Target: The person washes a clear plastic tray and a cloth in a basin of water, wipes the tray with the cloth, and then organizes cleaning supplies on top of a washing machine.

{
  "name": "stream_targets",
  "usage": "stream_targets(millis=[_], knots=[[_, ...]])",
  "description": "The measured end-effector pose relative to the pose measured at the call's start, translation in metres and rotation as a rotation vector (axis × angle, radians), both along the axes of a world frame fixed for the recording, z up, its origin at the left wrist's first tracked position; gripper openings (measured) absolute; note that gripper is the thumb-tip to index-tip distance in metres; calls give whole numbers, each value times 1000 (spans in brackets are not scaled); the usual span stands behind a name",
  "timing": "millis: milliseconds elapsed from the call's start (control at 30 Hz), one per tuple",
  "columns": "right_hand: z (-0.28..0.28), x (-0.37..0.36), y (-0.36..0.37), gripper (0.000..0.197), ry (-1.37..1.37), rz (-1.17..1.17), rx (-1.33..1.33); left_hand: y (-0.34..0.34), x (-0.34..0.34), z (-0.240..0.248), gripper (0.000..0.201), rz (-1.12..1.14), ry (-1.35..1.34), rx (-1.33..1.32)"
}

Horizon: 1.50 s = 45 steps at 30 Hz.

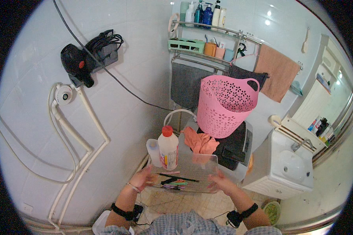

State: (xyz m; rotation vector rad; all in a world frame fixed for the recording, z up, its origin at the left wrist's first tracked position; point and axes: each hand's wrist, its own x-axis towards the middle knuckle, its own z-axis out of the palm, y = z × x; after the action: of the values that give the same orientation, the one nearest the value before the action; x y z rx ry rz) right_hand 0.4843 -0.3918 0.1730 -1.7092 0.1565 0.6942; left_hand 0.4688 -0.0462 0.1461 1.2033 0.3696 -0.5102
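Between my hands is a clear plastic box [202,172]. Inside it lie a thin black stick [180,177], a green-handled item [180,183] and other small things too blurred to name. My left hand [142,178] grips its left side, fingers curled at the edge. On the opposite side, my right hand [222,183] holds the box's right edge. A white bottle with a red cap [168,150] stands upright at the box's far left, beside a translucent plastic cup [153,150]. Whether these two are inside the box I cannot tell. An orange cloth [202,141] lies crumpled just beyond it.
A pink perforated basket [223,113] stands on a dark-topped washing machine [239,147]. To the right is a white sink cabinet [276,168]; a green-filled bucket [271,211] sits below. A hair dryer [76,64] and pipes line the left wall. Bottles fill the shelf [208,25].
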Motion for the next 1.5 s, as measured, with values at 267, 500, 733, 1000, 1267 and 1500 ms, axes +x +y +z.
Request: stream_targets(millis=[267,500,733,1000,1267,1500], knots=[[-11,-14,-20,52,-62,-135,22,-17,1,7,50,-26,10,37],[-13,-23,-37,56,-113,-144,94,-29,1,11,51,-63,-30,5],[8,-26,-43,58,-93,-181,88,-37,1,12,53,-91,-37,-56],[3,-28,-56,58,-172,-119,61,-42,-3,18,67,-133,-96,-75],[10,-22,-53,59,-153,-98,66,-43,-3,27,59,-116,-84,-15],[39,-26,-40,59,-122,-120,85,-45,-2,41,54,-33,-79,-16]])
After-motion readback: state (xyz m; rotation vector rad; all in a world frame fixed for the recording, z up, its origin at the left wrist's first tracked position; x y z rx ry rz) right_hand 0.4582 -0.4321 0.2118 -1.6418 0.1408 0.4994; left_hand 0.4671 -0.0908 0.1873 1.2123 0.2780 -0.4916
